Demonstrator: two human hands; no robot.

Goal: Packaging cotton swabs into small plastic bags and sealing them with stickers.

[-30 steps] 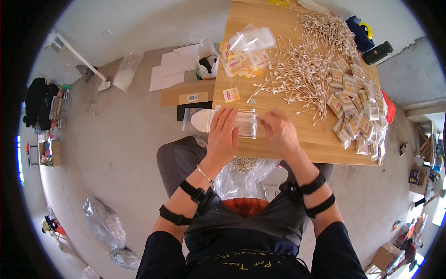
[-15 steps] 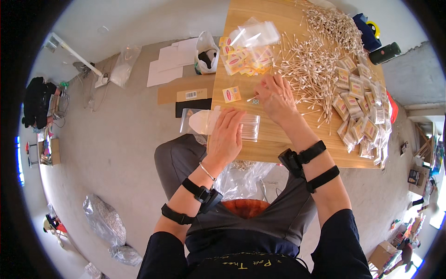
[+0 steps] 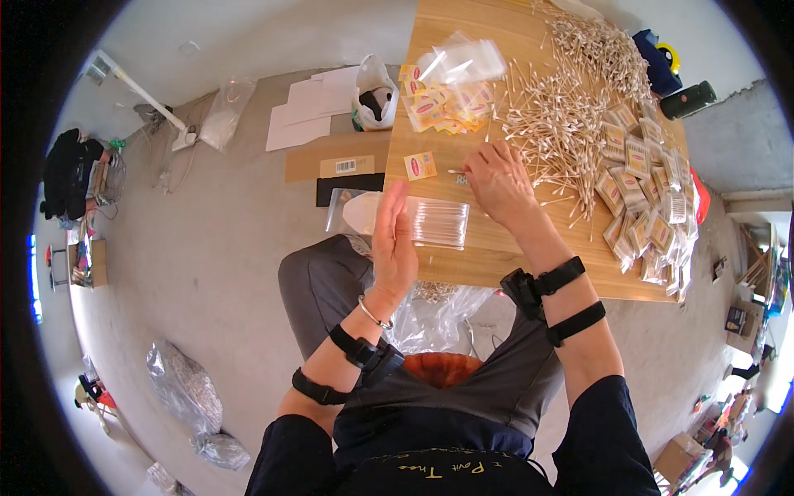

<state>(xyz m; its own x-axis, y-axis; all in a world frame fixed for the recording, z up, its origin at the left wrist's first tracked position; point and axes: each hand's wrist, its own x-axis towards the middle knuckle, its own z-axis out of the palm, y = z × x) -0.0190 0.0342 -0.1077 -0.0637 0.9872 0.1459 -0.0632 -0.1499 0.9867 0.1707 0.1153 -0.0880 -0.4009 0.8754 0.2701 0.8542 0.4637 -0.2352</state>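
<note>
A clear plastic bag (image 3: 440, 223) with a row of cotton swabs inside lies at the table's near left edge. A white rounded piece (image 3: 358, 214) shows at its left end. My left hand (image 3: 395, 244) stands on its edge across this bag, fingers stretched out and together, gripping nothing. To the right, my right hand (image 3: 501, 183) has its fingers bent down over the table in a pinch. A cotton swab (image 3: 454, 172) sticks out from its fingertips to the left. A small yellow-and-white card (image 3: 420, 166) lies between the hands and the stacked cards.
Loose cotton swabs (image 3: 554, 124) spread over the table's middle and far right. Filled swab packs (image 3: 637, 186) are heaped at the right edge. Yellow cards (image 3: 447, 107) lie at the far left under empty clear bags (image 3: 463, 63). A white bag (image 3: 375, 95) stands beside the table.
My left hand has rolled up from lying flat onto its edge, uncovering more of the swab bag. My right hand has shifted only slightly toward me. The whole view has moved a little.
</note>
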